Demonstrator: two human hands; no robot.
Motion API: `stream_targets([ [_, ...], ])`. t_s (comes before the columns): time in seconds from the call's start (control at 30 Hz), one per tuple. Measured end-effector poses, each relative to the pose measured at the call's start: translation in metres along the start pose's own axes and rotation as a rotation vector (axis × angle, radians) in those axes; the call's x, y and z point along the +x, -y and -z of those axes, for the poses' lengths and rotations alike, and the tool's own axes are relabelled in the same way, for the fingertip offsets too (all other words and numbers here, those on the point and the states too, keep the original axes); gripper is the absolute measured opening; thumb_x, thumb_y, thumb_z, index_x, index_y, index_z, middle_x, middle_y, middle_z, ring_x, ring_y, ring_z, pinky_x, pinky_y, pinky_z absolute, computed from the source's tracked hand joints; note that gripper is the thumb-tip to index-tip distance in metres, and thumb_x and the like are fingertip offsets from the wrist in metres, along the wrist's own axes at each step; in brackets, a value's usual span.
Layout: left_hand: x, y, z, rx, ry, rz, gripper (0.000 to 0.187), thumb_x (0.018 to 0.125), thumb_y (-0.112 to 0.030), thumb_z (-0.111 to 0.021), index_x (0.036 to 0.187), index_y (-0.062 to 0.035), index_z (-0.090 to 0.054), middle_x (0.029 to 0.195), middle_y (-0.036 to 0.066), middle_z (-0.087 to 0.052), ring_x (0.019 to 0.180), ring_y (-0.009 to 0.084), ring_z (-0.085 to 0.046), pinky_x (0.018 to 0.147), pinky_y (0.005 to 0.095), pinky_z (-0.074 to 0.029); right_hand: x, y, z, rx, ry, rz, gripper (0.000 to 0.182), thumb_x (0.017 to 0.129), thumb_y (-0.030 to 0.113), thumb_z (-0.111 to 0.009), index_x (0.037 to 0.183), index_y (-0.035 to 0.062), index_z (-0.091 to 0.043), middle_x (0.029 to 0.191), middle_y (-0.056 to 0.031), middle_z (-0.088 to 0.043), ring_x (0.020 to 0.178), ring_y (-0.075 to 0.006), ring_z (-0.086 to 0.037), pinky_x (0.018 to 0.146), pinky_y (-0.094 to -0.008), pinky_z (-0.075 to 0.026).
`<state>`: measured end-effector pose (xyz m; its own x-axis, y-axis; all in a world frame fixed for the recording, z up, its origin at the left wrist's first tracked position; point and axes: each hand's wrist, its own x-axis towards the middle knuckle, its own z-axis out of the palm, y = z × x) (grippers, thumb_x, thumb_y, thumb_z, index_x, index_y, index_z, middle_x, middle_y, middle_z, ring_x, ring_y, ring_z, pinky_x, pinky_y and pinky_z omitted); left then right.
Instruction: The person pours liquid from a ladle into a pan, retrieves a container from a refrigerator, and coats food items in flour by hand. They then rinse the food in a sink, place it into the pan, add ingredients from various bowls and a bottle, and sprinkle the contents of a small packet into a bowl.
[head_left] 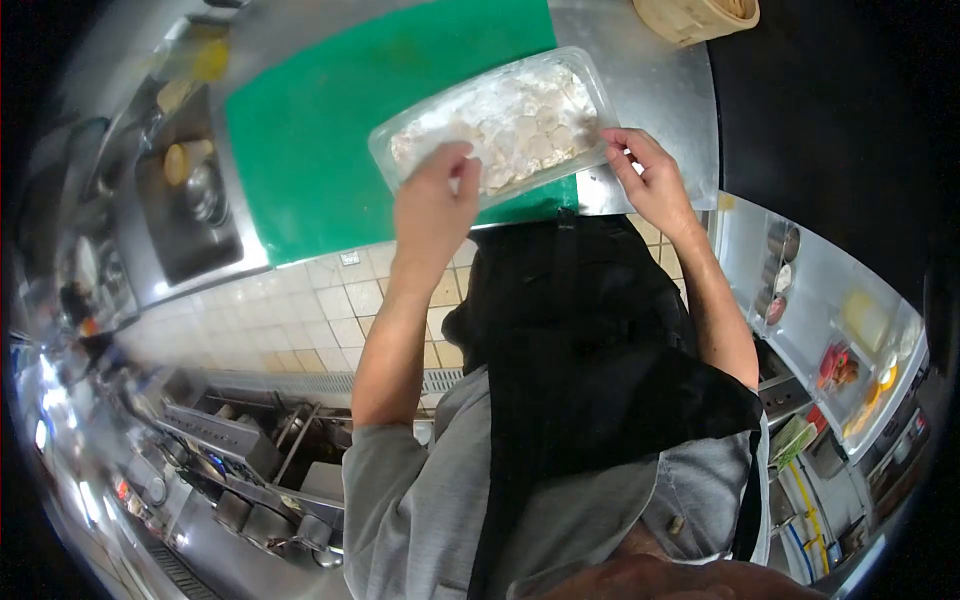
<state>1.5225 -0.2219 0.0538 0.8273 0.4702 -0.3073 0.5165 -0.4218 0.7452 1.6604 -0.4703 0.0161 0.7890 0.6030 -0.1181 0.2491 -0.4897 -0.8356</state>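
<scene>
A clear plastic container (385, 155) rests at a slant on the green cutting board (330, 120), its right end reaching over the steel counter. Inside lie pale, flat rounded pieces (530, 135) dusted with white powder, which look like dough. Over the container's near left part is my left hand (437, 205), slightly blurred, thumb and forefinger bent and apart with nothing visible between them. My right hand (650, 180) pinches the container's right rim between thumb and fingers.
A bamboo steamer (690, 18) stands at the upper right. On the left is a sink (190, 210) with metal ware. Food containers sit in a white-walled unit (815, 320) to the right. Cooking equipment (230, 440) lies behind me, across the tiled floor (340, 300).
</scene>
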Motion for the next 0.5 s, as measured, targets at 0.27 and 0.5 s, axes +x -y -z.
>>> stream_targets([
  [0.27,0.033,0.034,-0.02,0.603,-0.449,-0.44,0.041,0.093,-0.025,-0.062,0.124,0.0021,-0.058,0.117,0.026,-0.062,0.097,0.043,-0.065,0.078,0.049,-0.054,0.001,0.005,0.002,0.005,0.046,-0.008,0.025,0.096,0.015,-0.06,0.117,0.0028,-0.065,0.107,-0.015,-0.067,0.096,-0.0261,-0.066,0.081,-0.0341,-0.052],
  [0.5,0.056,0.032,-0.023,0.335,-0.172,0.048,0.048,0.092,-0.04,-0.062,0.114,0.0026,-0.065,0.096,0.023,-0.07,0.092,0.0401,-0.068,0.081,0.0455,-0.054,0.003,0.004,0.005,-0.041,0.059,0.068,0.024,0.096,0.013,-0.059,0.116,0.0016,-0.064,0.103,-0.0146,-0.066,0.09,-0.0265,-0.065,0.079,-0.0339,-0.052],
])
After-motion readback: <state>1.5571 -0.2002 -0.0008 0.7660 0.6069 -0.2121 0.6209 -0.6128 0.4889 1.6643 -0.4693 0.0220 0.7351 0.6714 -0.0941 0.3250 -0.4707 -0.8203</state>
